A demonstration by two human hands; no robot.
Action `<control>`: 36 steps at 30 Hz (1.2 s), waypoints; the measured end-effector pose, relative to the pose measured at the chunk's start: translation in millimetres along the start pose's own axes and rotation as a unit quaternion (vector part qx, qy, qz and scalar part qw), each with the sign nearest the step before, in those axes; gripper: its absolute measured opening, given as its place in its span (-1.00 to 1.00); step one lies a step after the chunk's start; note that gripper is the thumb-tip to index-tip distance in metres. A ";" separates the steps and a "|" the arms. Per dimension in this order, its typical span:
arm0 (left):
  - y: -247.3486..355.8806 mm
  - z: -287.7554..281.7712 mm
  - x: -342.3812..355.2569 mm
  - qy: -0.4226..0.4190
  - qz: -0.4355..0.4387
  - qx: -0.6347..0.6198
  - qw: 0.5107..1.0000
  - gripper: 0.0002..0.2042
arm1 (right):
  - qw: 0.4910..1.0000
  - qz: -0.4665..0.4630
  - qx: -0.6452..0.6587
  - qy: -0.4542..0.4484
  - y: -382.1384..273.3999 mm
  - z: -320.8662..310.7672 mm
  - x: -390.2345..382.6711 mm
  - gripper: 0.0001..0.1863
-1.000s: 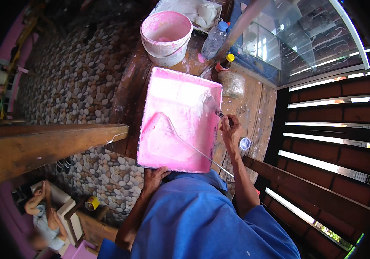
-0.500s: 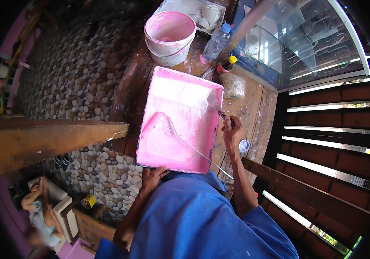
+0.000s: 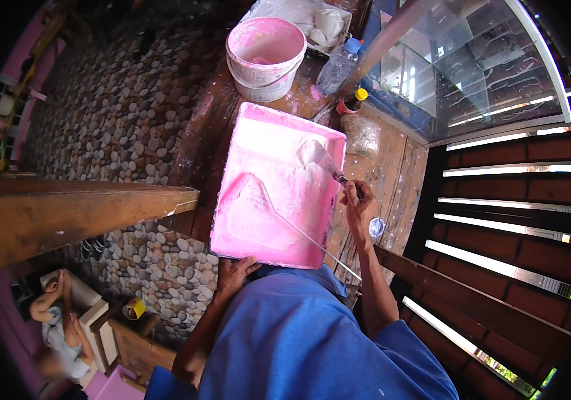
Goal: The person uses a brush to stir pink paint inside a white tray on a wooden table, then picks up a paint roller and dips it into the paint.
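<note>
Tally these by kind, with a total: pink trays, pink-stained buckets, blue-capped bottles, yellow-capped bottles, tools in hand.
Pink tray: 1
Pink-stained bucket: 1
Blue-capped bottle: 1
Yellow-capped bottle: 1
Held tool: 1
Total: 5

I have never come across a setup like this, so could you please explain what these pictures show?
There is no robot here: a person works with two bare hands. The view comes from a wide fisheye camera on the person's head, looking down, which makes straight edges bend.

The right hand holds a flat-ended tool by its dark handle, over a paint-covered pink tray. The left hand is at the tray's near edge; how firmly it grips, I cannot tell. A thin metal rod slants out of the tray.

On the wooden table beyond are a paint-smeared bucket, a clear bottle with a blue cap and a smaller yellow-capped bottle.
</note>
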State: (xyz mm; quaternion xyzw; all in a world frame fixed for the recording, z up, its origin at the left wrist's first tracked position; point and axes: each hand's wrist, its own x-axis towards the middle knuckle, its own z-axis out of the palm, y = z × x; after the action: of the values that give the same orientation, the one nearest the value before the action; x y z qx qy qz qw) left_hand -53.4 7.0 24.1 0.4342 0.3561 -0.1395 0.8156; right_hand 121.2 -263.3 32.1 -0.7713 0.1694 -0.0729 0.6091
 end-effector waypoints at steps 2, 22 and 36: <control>-1.5 -2.3 1.1 0.001 -0.008 -0.001 1.000 -0.54 | 0.999 -0.012 -0.043 0.016 4.1 -1.6 2.0 -0.75; 1.1 -3.2 4.2 0.005 -0.038 -0.026 0.999 -0.48 | 0.987 -0.047 -0.148 0.039 -13.3 -2.5 -9.6 -0.75; -3.9 -6.6 6.6 -0.005 -0.032 -0.045 0.998 -0.42 | 0.999 0.002 -0.037 0.001 4.4 -6.0 -20.5 -0.74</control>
State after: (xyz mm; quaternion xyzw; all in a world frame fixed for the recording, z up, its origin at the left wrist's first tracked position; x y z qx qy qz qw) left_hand -53.9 10.6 14.6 0.3847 0.3718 -0.1510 0.8313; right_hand 99.5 -262.5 31.3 -0.7930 0.1742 -0.0658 0.5801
